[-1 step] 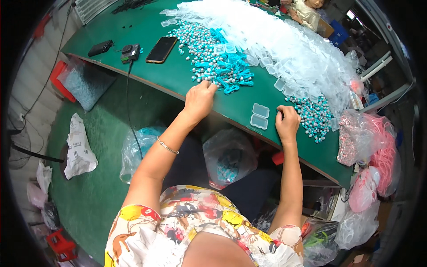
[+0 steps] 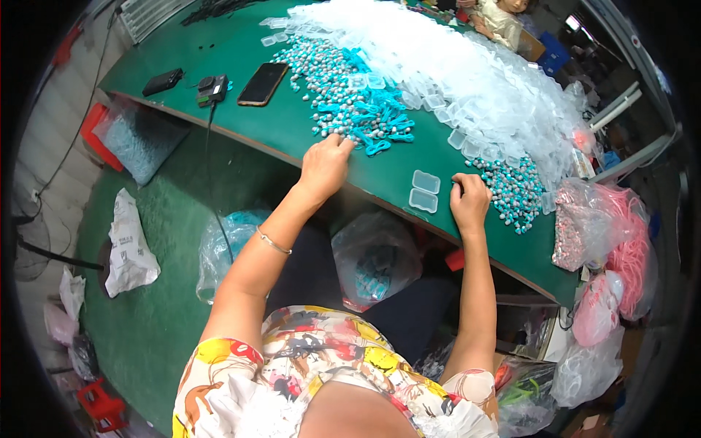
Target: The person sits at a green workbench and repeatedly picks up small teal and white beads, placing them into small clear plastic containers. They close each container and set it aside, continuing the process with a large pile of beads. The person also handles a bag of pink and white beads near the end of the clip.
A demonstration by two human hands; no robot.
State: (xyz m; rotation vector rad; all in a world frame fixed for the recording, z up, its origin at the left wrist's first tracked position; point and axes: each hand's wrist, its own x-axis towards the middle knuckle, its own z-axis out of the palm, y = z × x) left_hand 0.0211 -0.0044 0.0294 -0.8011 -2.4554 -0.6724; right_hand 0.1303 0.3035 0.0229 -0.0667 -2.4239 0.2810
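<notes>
My left hand (image 2: pixel 326 166) is closed in a pinch at the near edge of a heap of small grey-and-turquoise bead-like pieces (image 2: pixel 325 80), some with bundled turquoise cords (image 2: pixel 377 148). Whatever its fingertips hold is hidden. My right hand (image 2: pixel 471 201) rests on the green table (image 2: pixel 387 179) with its fingers curled; I cannot make out anything in them. To its right lies a smaller heap of the same pieces (image 2: pixel 515 197). Just left of it is an opened clear plastic case (image 2: pixel 424 191), its two halves flat on the table.
A large mound of clear plastic cases (image 2: pixel 467 73) covers the table's far side. A phone (image 2: pixel 263 84), a small corded device (image 2: pixel 212 89) and a black box (image 2: pixel 163 82) lie left. Bags with pink cords (image 2: pixel 628 241) hang right. A person (image 2: pixel 500 22) is beyond the mound.
The whole view has shifted very slightly. Both hands keep the same places and poses.
</notes>
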